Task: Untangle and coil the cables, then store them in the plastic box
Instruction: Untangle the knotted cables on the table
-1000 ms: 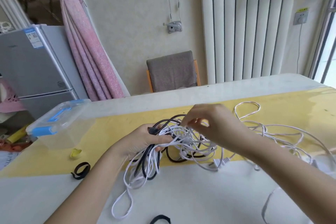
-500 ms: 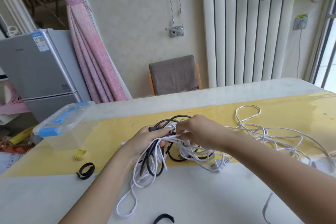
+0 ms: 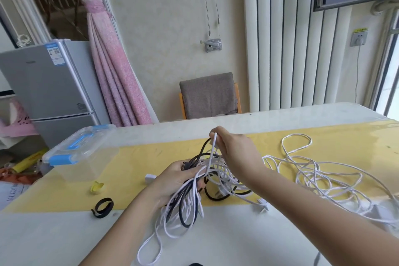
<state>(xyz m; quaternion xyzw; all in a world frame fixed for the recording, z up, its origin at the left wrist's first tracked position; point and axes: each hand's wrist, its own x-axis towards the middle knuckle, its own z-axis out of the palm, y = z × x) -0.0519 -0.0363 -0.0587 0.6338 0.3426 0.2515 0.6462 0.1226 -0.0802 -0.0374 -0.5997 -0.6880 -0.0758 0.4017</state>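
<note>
Cables (image 3: pixel 190 205) are clutched in the left hand (image 3: pixel 174 179); one white strand (image 3: pixel 212 151), now pulled upward, is pinched by the right hand (image 3: pixel 237 153): untangling advances.

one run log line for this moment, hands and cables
phase: untangling | left hand: grips black-and-white cable bundle | right hand: pinches white strand above it | plastic box: closed, off to the left

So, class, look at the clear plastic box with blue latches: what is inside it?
Through the clear walls of the plastic box nothing shows; its lid is on. The blue latch and handle cover part of the inside.
</note>
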